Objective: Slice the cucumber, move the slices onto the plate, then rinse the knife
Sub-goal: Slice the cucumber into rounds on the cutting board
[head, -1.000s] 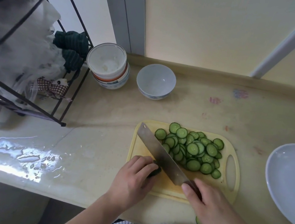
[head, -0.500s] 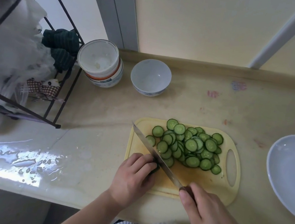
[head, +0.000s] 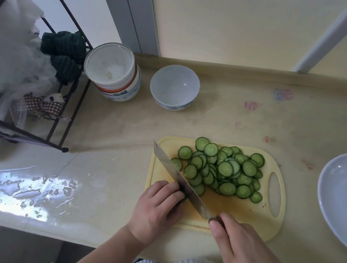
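A yellow cutting board [head: 234, 215] lies on the counter with a heap of several green cucumber slices [head: 223, 169] on its far half. My left hand [head: 156, 208] is curled over the last cucumber stub at the board's near left; the stub is almost wholly hidden under my fingers. My right hand [head: 243, 255] grips the handle of a broad steel knife [head: 179, 179]. Its blade runs diagonally to the far left and stands on edge against my left fingertips. A white plate [head: 340, 196] sits at the right edge of the view, with nothing on it.
A small white bowl [head: 174, 86] and a white lidded tub [head: 113, 71] stand at the back of the counter. A black wire rack [head: 63, 126] with bags and cloths fills the left. A puddle of water [head: 27, 191] glints near the front left edge.
The blade has tipped from lying slanted to standing on edge against my left fingers. The view has shifted slightly, while both hands stay at the stub.
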The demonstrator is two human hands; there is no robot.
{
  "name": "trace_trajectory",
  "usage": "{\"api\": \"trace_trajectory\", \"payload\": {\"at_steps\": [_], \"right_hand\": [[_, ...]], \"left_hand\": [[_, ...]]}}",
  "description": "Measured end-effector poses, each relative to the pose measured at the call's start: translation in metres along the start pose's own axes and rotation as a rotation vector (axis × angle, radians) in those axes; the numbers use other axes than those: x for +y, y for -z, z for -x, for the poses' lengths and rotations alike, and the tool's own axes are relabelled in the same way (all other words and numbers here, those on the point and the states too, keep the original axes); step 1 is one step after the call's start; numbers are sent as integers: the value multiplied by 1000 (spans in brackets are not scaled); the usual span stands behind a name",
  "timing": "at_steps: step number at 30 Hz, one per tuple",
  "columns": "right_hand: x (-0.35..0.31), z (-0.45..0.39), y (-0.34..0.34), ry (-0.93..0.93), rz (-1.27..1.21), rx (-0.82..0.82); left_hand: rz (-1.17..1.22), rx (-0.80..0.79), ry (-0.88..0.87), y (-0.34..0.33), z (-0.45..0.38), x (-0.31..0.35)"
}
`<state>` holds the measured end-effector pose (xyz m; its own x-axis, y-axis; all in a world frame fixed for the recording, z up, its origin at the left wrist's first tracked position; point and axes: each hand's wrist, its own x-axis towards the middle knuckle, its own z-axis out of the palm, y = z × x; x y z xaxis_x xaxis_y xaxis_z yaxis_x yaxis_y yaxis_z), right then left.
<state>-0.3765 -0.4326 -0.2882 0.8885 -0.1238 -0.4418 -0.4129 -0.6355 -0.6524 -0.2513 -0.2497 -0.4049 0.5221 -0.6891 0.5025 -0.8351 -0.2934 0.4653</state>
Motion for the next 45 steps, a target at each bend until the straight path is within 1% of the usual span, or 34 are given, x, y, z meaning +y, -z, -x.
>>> {"api": "trace_trajectory", "payload": {"at_steps": [6, 11, 19, 29, 38, 45], "right_hand": [[-7, -23, -18, 9, 41, 10], [-1, -28, -12, -15, 0, 33], [-9, -8, -5, 88, 19, 77], [-8, -1, -10, 71, 49, 87], [-12, -29, -30, 68, 96, 73], [-8, -31, -20, 27, 14, 80]], "left_hand": [[22, 1, 20, -1, 0, 1], [44, 17, 54, 1, 0, 2], [78, 39, 45, 2, 1, 0], [101, 54, 43, 3, -3, 2], [99, 63, 46, 1, -2, 1], [103, 70, 90, 2, 1, 2]]}}
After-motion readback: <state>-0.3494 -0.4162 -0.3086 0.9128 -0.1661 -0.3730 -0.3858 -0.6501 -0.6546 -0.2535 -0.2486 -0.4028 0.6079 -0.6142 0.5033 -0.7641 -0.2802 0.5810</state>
